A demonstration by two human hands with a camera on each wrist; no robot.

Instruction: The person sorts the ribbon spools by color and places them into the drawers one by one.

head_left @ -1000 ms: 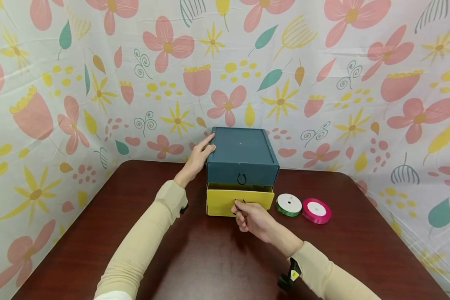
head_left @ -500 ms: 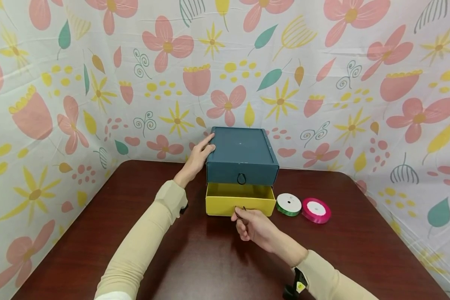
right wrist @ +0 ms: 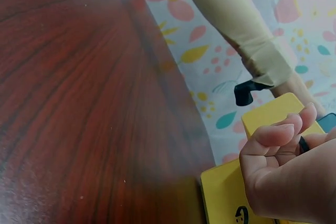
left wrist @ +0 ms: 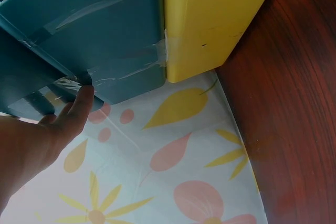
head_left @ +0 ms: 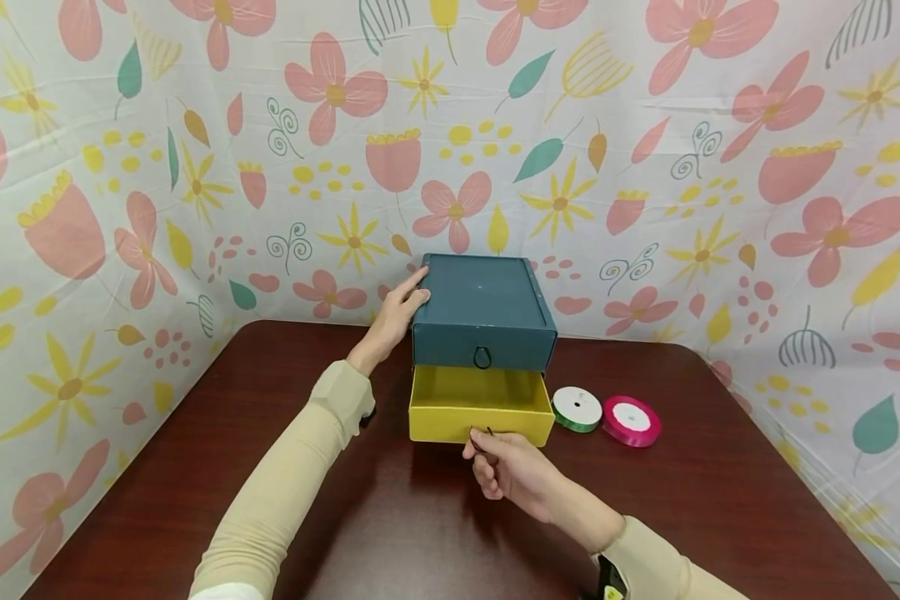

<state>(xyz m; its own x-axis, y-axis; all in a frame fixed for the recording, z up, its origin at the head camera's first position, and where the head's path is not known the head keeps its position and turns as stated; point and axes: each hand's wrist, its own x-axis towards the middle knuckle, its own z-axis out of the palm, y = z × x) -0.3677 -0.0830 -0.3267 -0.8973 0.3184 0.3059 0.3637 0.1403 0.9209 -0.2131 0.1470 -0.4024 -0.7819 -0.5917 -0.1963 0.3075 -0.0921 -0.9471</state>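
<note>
My right hand (head_left: pixel 521 475) pinches the black loop pull (right wrist: pixel 303 144) of a yellow drawer (head_left: pixel 438 425), thumb and index finger together on the loop. Pulled partly out, the drawer juts from under the dark blue upper part (head_left: pixel 487 287) of a small drawer box, its yellow inside visible. At the box's left top edge rests my left hand (head_left: pixel 390 323); in the left wrist view its fingertips press the blue wall (left wrist: pixel 115 40). Another yellow front (right wrist: pixel 220 192) with its own black loop shows in the right wrist view. The blue drawer's loop (head_left: pixel 482 357) hangs free.
Right of the box, a green ribbon spool (head_left: pixel 579 408) and a pink ribbon spool (head_left: pixel 648 427) lie flat on the dark red-brown wooden table (head_left: pixel 390 542). A flower-printed curtain (head_left: pixel 330 208) hangs behind and at the sides.
The right hand has drawn the yellow drawer toward the person, so more of its inside shows. The left hand keeps its place on the box.
</note>
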